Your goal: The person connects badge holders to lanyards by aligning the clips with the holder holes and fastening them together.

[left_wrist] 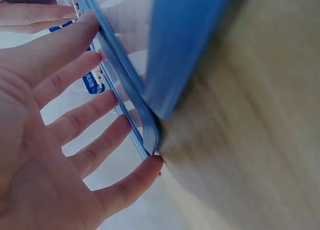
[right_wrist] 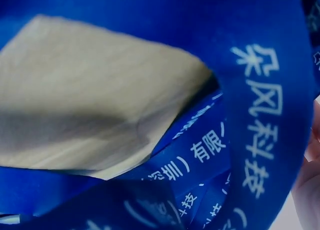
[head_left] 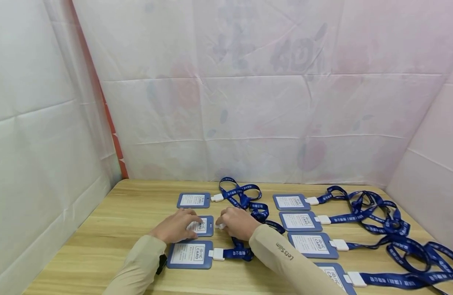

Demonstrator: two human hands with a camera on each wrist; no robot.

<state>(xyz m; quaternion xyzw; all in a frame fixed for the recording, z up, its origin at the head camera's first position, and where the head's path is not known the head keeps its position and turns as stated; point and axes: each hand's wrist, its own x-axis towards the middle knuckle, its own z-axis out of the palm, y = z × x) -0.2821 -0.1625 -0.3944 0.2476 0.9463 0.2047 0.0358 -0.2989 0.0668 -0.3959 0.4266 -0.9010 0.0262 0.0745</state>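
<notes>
In the head view my left hand [head_left: 176,227] spans a blue ID card holder [head_left: 208,231], index finger near its far edge and thumb at its near edge. The left wrist view shows the fingers of that left hand [left_wrist: 65,115] fairly straight, their tips along the edge of the holder [left_wrist: 125,84]. Just right of the holder's slotted end, my right hand [head_left: 239,222] pinches the white clip [head_left: 220,225] of a blue lanyard. Lanyard loops [right_wrist: 260,115] fill the right wrist view and cover most of that hand.
Left-column holders lie behind [head_left: 194,200] and in front [head_left: 190,255] of my left hand, each with a lanyard to its right. At right, several holders [head_left: 299,221] form another column, their tangled lanyards [head_left: 388,217] reaching the table's right side. White sheeting [head_left: 248,106] encloses the wooden table [head_left: 101,246].
</notes>
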